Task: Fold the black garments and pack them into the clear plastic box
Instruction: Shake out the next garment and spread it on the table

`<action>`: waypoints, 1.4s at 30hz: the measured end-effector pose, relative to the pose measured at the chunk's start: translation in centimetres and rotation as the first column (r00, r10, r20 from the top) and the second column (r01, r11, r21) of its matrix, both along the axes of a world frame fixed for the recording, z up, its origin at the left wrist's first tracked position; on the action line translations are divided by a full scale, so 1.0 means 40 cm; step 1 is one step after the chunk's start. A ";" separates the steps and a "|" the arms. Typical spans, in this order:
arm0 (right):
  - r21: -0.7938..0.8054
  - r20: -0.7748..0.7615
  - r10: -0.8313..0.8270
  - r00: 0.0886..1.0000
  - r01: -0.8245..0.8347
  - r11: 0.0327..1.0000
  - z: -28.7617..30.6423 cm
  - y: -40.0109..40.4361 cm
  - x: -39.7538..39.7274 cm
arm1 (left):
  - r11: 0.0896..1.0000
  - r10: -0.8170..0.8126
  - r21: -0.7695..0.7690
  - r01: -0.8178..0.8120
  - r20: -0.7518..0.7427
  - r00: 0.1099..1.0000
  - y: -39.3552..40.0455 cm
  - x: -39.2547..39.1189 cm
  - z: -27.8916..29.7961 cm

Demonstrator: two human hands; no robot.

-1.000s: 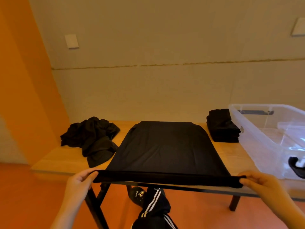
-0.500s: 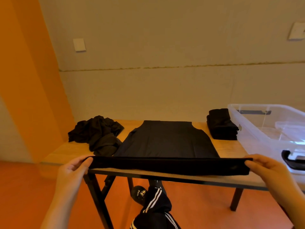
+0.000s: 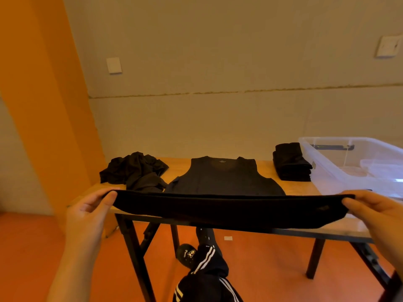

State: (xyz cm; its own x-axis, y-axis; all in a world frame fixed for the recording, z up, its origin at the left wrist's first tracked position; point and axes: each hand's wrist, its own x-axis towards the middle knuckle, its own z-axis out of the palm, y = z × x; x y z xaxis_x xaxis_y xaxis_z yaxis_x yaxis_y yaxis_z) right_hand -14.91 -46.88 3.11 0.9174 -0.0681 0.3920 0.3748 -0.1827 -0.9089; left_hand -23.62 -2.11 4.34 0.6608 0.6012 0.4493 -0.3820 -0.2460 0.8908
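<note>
A black sleeveless garment lies flat on the wooden table, neckline toward the wall. Its near hem is lifted off the table and stretched taut between my hands. My left hand pinches the hem's left corner and my right hand pinches its right corner. A stack of folded black garments sits at the back right, beside the clear plastic box. A crumpled heap of black garments lies at the table's back left.
The box fills the table's right end and holds a clear lid-like piece. An orange wall stands at the left and a pale wall behind the table. Below the table edge I see my leg in striped black trousers and the folding table legs.
Both hands have raised the garment's near hem higher and carried it toward the far end. The view has tilted up, and the neckline and armholes now show.
</note>
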 end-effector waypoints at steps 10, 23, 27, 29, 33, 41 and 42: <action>0.051 0.112 -0.008 0.994 0.003 0.999 0.039 0.037 -0.027 | 0.999 -0.020 0.038 0.018 0.045 0.999 -0.007 -0.021 0.003; 0.088 0.115 0.012 0.993 -0.022 0.996 0.019 0.024 -0.026 | 1.000 -0.009 -0.023 0.010 0.037 0.999 0.004 -0.020 -0.026; 0.070 0.101 0.024 0.995 -0.031 0.997 0.019 0.026 -0.028 | 1.000 0.000 -0.015 0.000 0.022 1.000 0.009 -0.010 -0.033; 0.068 0.116 0.018 0.993 -0.026 0.997 0.025 0.031 -0.038 | 1.000 -0.015 0.001 0.015 0.016 1.000 0.003 -0.008 -0.030; 0.065 0.122 0.030 0.992 -0.038 0.997 0.024 0.044 -0.036 | 1.000 -0.019 0.001 0.019 -0.011 1.000 -0.012 -0.003 -0.027; 0.002 0.145 0.022 0.989 -0.022 1.000 -0.001 0.035 -0.018 | 1.000 -0.013 0.013 0.014 -0.035 0.999 -0.012 -0.004 -0.039; 0.015 0.127 -0.001 0.992 0.000 1.000 -0.007 0.032 -0.014 | 1.000 -0.012 0.010 0.013 -0.032 0.999 -0.014 -0.007 -0.039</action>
